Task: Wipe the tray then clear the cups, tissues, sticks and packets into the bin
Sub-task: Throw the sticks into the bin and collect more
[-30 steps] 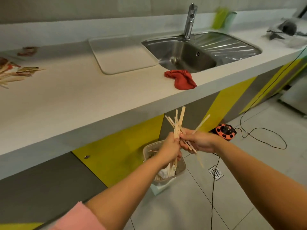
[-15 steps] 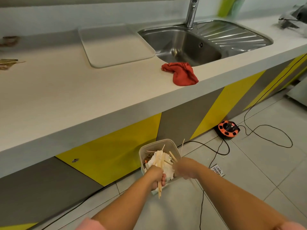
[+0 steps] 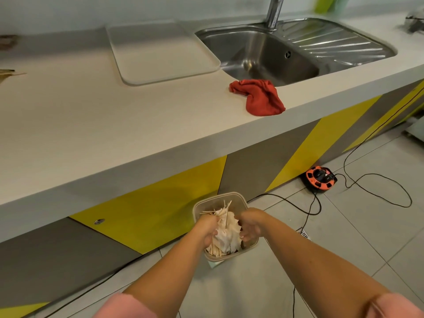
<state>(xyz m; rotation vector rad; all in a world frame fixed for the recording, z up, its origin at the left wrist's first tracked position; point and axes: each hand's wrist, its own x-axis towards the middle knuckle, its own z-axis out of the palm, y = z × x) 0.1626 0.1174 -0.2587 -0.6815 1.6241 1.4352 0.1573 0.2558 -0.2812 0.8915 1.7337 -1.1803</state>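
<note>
The step is dropping sticks into the bin [image 3: 230, 195], which stands on the floor under the surface [image 3: 68, 125]. The left hand [image 3: 207, 228] is low inside the rim, clenched on a bunch of sticks [image 3: 213, 249] whose ends fan out below the fist. It should let go only with the ends well down, so none spring over the side. The right hand [image 3: 249, 224] is curled against the tissues [image 3: 226, 234] from the other side. Whether it grasps anything I cannot tell. It would do best pressing that wad down to make room and to steady the light bin, which might tip. A few sticks poke up behind the tissues and probably want a push. At the far left edge of the surface lie some scraps [image 3: 9, 73], probably sticks or packets, so another trip looks due. The tray [image 3: 160, 51] sits bare near the back, just beside the sink [image 3: 263, 56]. The bin looks nearly full of tissues and sticks. The sink basin holds nothing visible, and a red cloth [image 3: 259, 97] lies crumpled at its front edge.
</note>
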